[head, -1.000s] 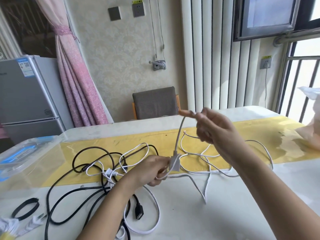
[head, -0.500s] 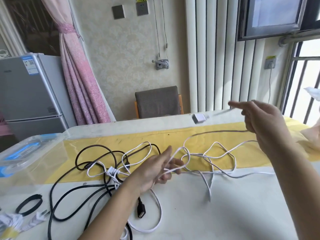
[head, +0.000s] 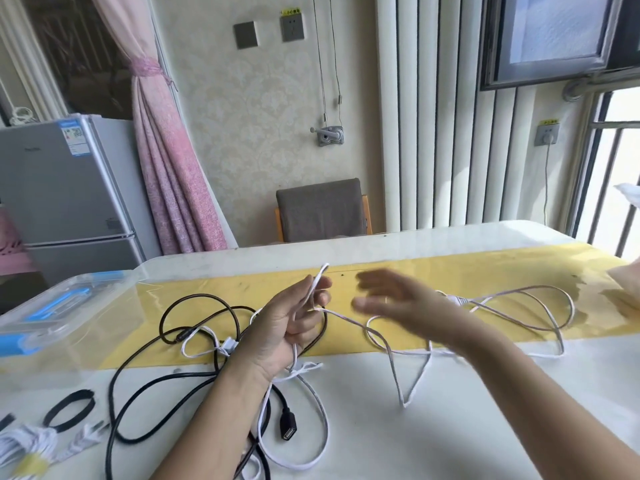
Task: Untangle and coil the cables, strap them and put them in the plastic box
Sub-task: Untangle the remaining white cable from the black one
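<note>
Untangling step: the left hand [head: 287, 327] pinches a bend of the white cable [head: 403, 403], its slack on the bench [head: 450, 438] toward 3 o'clock, while the right hand [head: 398, 303] hovers open and empty; the next move probably calls for gathering that slack into coils.

We're in a home, folks: past the left hand [head: 287, 330] gripping the white cable [head: 313, 289] a padded chair [head: 320, 211] faces the table [head: 450, 431], fridge [head: 62, 188] and tied pink curtain [head: 169, 168] farther left.
</note>
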{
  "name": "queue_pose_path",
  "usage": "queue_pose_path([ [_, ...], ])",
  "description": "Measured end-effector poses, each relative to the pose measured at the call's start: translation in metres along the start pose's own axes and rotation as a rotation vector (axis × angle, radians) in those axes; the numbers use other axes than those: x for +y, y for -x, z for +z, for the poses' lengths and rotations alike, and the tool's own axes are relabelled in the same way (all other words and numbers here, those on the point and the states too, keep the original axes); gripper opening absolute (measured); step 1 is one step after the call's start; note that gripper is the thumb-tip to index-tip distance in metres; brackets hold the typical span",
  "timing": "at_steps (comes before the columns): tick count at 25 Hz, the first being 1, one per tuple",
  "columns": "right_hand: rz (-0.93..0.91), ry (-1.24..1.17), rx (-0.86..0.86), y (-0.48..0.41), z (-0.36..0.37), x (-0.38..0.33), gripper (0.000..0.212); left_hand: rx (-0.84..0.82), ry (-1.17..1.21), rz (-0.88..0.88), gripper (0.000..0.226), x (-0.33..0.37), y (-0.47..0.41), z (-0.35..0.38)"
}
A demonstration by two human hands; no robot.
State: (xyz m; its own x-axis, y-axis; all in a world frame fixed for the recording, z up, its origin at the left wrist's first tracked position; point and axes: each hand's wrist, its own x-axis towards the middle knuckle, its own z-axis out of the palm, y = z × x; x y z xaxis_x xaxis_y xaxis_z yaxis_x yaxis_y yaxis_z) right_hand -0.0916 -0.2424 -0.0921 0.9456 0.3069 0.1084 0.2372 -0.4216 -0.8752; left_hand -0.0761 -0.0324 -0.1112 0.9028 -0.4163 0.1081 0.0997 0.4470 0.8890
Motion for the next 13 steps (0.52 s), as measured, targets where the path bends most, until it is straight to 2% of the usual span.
queue_pose_path([
  [1, 0.047, -0.038, -0.241, 0.001, 0.014, -0.004, 0.051, -0.018, 0.003, 0.011, 0.045, 0.001, 0.0, 0.0],
  [2, 0.056, -0.054, -0.414, 0.003, 0.024, -0.003, 0.036, -0.028, -0.004, 0.028, 0.047, 0.003, 0.0, -0.001],
  [3, 0.046, -0.078, -0.489, 0.003, 0.028, -0.001, 0.022, -0.024, -0.023, 0.049, 0.049, 0.005, 0.001, -0.002],
  [4, 0.035, -0.116, -0.488, 0.002, 0.026, 0.001, 0.016, 0.001, -0.06, 0.076, 0.05, 0.008, 0.001, -0.004],
  [5, 0.027, -0.159, -0.429, 0.002, 0.02, 0.003, 0.018, 0.055, -0.119, 0.099, 0.047, 0.01, 0.001, -0.006],
  [7, 0.023, -0.244, -0.181, -0.001, -0.004, 0.006, 0.022, 0.267, -0.267, 0.137, 0.026, 0.016, 0.001, -0.015],
  [10, 0.025, -0.357, 0.385, 0.003, -0.055, 0.014, 0.033, 0.591, -0.458, 0.194, 0.026, 0.021, -0.002, -0.031],
  [11, 0.025, -0.299, 0.54, 0.006, -0.068, 0.017, 0.038, 0.645, -0.49, 0.215, 0.028, 0.021, -0.002, -0.034],
  [13, 0.084, 0.011, 0.735, 0.011, -0.083, 0.027, 0.041, 0.673, -0.64, 0.245, 0.03, 0.018, -0.001, -0.032],
])
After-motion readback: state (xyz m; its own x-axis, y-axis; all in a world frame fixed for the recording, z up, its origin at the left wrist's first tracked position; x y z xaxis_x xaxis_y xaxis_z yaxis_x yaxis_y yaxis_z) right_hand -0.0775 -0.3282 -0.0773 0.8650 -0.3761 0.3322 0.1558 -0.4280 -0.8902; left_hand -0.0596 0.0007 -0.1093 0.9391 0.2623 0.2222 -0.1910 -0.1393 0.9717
